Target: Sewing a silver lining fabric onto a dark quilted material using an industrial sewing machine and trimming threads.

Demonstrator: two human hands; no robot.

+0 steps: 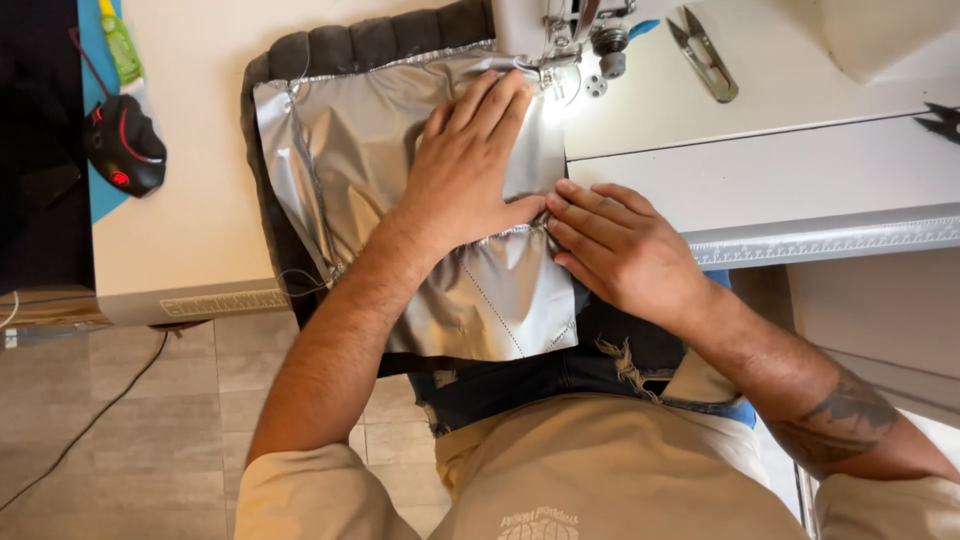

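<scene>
Head view: left hand (pixel 468 160) lies flat, fingers spread, palm down on the silver fabric (pixel 350 150), fingertips just short of the presser foot (pixel 560 72). Right hand (pixel 620 250) is open, fingers together, pressing the fabric's right edge just beside the left thumb. Neither hand grips anything. Snips (pixel 705 55) lie beyond the right hand; mouse (pixel 125 145) sits well left of the left hand.

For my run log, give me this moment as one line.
left hand: flat on silver fabric, fingertips near presser foot | right hand: pressing fabric edge | thread snips: on table, untouched
</scene>
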